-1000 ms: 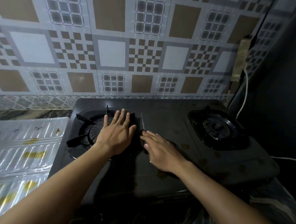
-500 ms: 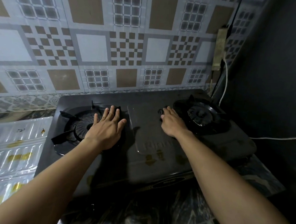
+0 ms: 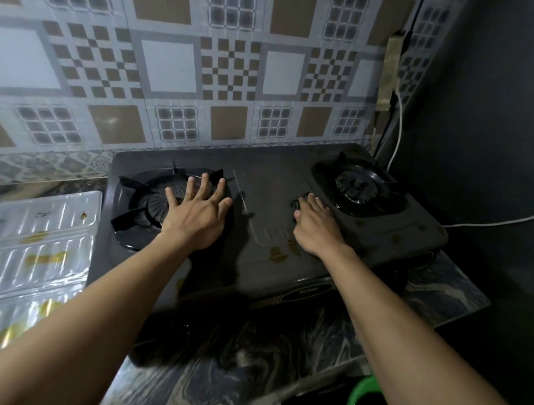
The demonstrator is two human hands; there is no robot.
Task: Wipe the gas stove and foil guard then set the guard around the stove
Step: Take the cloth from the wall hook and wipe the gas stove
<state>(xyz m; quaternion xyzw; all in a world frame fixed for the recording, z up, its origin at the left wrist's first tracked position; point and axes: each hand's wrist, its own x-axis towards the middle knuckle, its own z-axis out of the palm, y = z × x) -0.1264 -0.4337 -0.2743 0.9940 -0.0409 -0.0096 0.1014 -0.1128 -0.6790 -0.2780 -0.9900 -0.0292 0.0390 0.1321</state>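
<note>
Both hands work the gas stove (image 3: 275,258): left hand (image 3: 197,217) splayed flat to brace it, right hand (image 3: 315,228) seemingly closed on a dark cloth (image 3: 300,201), wiping.

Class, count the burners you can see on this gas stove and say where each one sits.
2. The left burner sits at the stove's left end, partly under the left hand. The right burner sits at the right end, just beyond the right hand.

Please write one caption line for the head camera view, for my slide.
Left hand spread on the left burner of the black two-burner gas stove, right hand wiping its middle; ribbed silver foil guard lies flat beside it.
</note>
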